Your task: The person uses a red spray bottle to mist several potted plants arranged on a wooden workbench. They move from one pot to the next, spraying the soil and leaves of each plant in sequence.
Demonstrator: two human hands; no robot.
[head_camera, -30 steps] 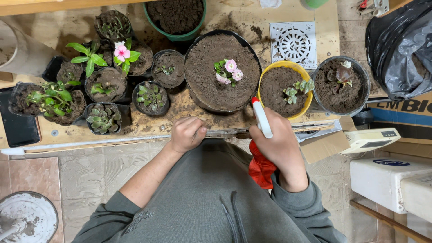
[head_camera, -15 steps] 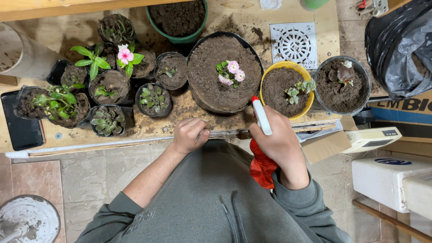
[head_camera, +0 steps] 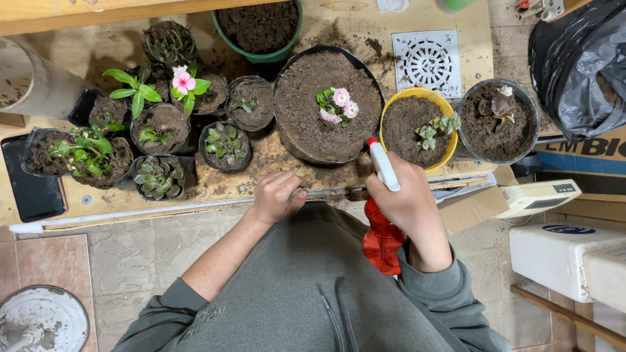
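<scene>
My right hand (head_camera: 409, 207) grips a red spray bottle (head_camera: 381, 238) with a white nozzle (head_camera: 382, 165) that points toward the large black pot (head_camera: 301, 98) of soil with a small pink-flowered plant (head_camera: 338, 105). A yellow pot (head_camera: 417, 129) with a small succulent stands just right of the nozzle. My left hand (head_camera: 276, 195) is curled into a loose fist on the front edge of the wooden bench (head_camera: 104, 52), holding nothing that I can see.
Several small black pots of seedlings (head_camera: 156, 176) and a pink-flowered plant (head_camera: 182, 82) crowd the bench's left. A green pot (head_camera: 261, 27), a white drain grate (head_camera: 428, 60), a dark pot (head_camera: 498, 121), a black bag (head_camera: 580, 65), cardboard and white boxes (head_camera: 561, 254) lie around.
The view has shifted slightly. Both hands stay at the bench edge, the right one still holding the spray bottle aimed at the large pot.
</scene>
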